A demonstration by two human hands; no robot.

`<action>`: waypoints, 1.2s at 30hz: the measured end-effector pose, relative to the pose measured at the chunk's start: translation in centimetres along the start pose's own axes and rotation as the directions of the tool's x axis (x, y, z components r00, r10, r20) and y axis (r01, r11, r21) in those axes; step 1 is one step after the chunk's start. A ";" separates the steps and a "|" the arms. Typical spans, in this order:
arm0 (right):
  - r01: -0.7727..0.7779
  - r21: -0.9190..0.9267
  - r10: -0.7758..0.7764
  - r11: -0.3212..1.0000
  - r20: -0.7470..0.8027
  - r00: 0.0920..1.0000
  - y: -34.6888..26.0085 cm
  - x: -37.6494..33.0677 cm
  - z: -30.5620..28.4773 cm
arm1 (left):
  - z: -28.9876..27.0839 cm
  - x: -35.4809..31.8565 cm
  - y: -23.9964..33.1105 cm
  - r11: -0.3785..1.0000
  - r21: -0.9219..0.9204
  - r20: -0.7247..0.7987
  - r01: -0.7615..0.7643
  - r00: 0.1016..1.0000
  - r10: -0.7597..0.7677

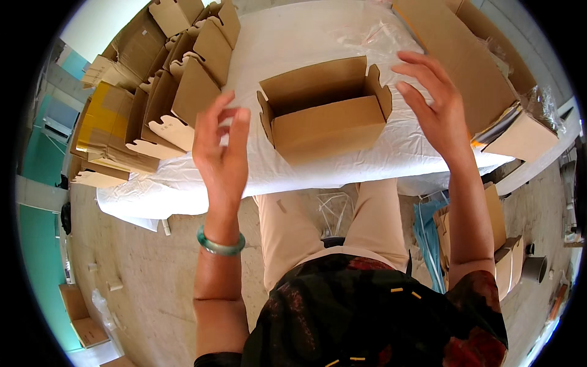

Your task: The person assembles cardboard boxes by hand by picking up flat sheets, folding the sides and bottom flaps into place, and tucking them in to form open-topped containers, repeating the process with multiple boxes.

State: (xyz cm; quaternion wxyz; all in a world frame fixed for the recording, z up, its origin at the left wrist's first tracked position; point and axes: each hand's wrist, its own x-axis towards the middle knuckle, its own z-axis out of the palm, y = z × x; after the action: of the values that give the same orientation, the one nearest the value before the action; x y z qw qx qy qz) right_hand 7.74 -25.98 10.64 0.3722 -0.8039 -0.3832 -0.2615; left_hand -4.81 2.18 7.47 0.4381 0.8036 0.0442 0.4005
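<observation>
In front of me an open cardboard box (330, 128) stands at the near edge of a table (287, 37) covered in white sheeting. Its rear flap is raised and its small side flaps stick up; the inside lies in shadow. My left hand (221, 144) is raised to the left of the box, fingers apart and slightly blurred, with nothing in it. On the other side, my right hand (433, 101) hovers beside the right flap, its fingers spread and holding nothing. Neither hand touches the box.
Several folded open cartons (195, 85) stand in rows at the table's left, one with yellow tape (109, 116). A large carton (458, 55) with clear plastic wrap (541, 107) fills the right side. Below right are a blue bag (430, 238) and more cardboard (509, 266) on the floor.
</observation>
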 end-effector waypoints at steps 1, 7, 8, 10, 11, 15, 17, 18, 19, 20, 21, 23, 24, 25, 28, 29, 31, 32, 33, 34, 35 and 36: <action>-0.014 0.046 0.013 0.999 0.023 1.000 0.0 0.8 0.7 | 0.4 0.9 -0.5 0.997 -0.071 -0.024 0.036 0.999 -0.037; 0.223 -0.129 -0.201 0.966 0.165 0.966 1.9 3.9 5.4 | 2.6 2.5 -1.4 0.946 -0.186 0.240 0.266 0.946 -0.219; 0.231 -0.135 -0.208 0.963 0.168 0.964 2.0 4.1 6.0 | 2.9 2.3 -1.3 0.939 -0.176 0.272 0.295 0.931 -0.242; 0.205 -0.106 -0.175 0.973 0.243 0.954 1.2 4.4 6.3 | 2.7 1.9 -1.4 0.925 -0.170 0.270 0.340 0.919 -0.288; 0.191 -0.094 -0.158 0.977 0.280 0.947 0.9 4.4 6.3 | 2.6 1.8 -1.4 0.917 -0.167 0.270 0.361 0.912 -0.310; 0.238 -0.143 -0.189 0.961 0.292 0.938 -0.5 4.1 5.8 | 2.7 1.6 -2.5 0.952 -0.142 0.247 0.270 0.941 -0.230; 0.298 -0.199 -0.222 0.934 0.332 0.917 -0.8 3.7 5.6 | 2.8 1.7 -2.5 0.956 -0.135 0.246 0.260 0.944 -0.222; 0.303 -0.214 -0.217 0.929 0.350 0.911 -1.1 3.3 5.6 | 2.8 1.8 -2.6 0.961 -0.130 0.240 0.245 0.948 -0.209; 0.308 -0.228 -0.211 0.924 0.367 0.906 -1.4 2.8 5.9 | 2.8 1.8 -2.8 0.965 -0.125 0.235 0.230 0.952 -0.196; 0.313 -0.243 -0.205 0.918 0.385 0.900 -1.5 2.4 6.0 | 2.9 1.9 -2.9 0.969 -0.120 0.231 0.215 0.956 -0.183; 0.301 -0.228 -0.191 0.926 0.403 0.895 -1.5 2.3 6.0 | 3.0 1.9 -2.9 0.970 -0.121 0.227 0.211 0.957 -0.179; 0.275 -0.200 -0.164 0.940 0.441 0.883 -1.4 2.0 5.8 | 3.1 2.0 -2.7 0.972 -0.121 0.221 0.203 0.960 -0.173; 0.258 -0.187 -0.145 0.948 0.469 0.871 -1.5 2.1 5.7 | 3.1 2.1 -2.7 0.968 -0.114 0.250 0.226 0.949 -0.192; 0.241 -0.174 -0.126 0.955 0.497 0.858 -1.6 2.2 5.5 | 2.9 2.3 -2.6 0.963 -0.105 0.280 0.248 0.937 -0.211; 0.207 -0.156 -0.092 0.966 0.540 0.837 -1.7 2.3 5.6 | 2.2 3.4 -2.7 0.962 -0.072 0.372 0.264 0.902 -0.220; 0.198 -0.153 -0.084 0.968 0.547 0.833 -1.6 2.2 5.7 | 2.1 3.8 -2.6 0.964 -0.059 0.402 0.261 0.890 -0.216; 0.190 -0.178 -0.058 0.966 0.565 0.823 -1.3 2.5 5.9 | 1.9 4.7 -1.8 0.981 -0.010 0.427 0.195 0.887 -0.172; 0.186 -0.191 -0.045 0.964 0.573 0.818 -1.3 2.5 5.9 | 2.0 5.1 -1.5 0.987 0.014 0.441 0.162 0.885 -0.151; 0.188 -0.205 -0.037 0.961 0.576 0.816 -1.5 2.6 6.0 | 2.0 5.6 -1.4 0.994 0.056 0.455 0.091 0.884 -0.106; 0.189 -0.219 -0.028 0.957 0.579 0.814 -1.9 2.6 6.3 | 2.2 6.1 -1.3 0.995 0.097 0.472 0.018 0.880 -0.062; 0.190 -0.233 -0.020 0.954 0.582 0.813 -2.2 2.7 6.5 | 2.5 6.6 -1.3 0.989 0.135 0.490 -0.055 0.872 -0.019; 0.210 -0.252 -0.030 0.945 0.570 0.821 -2.2 2.6 6.7 | 3.0 7.0 -1.1 0.974 0.196 0.527 -0.111 0.850 -0.010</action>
State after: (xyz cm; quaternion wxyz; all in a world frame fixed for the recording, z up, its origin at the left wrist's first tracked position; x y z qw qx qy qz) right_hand 8.32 -18.62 9.44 0.0985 -0.8663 -0.4807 -0.0937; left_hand 2.26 3.86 10.00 0.3313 0.9265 -0.0543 0.1701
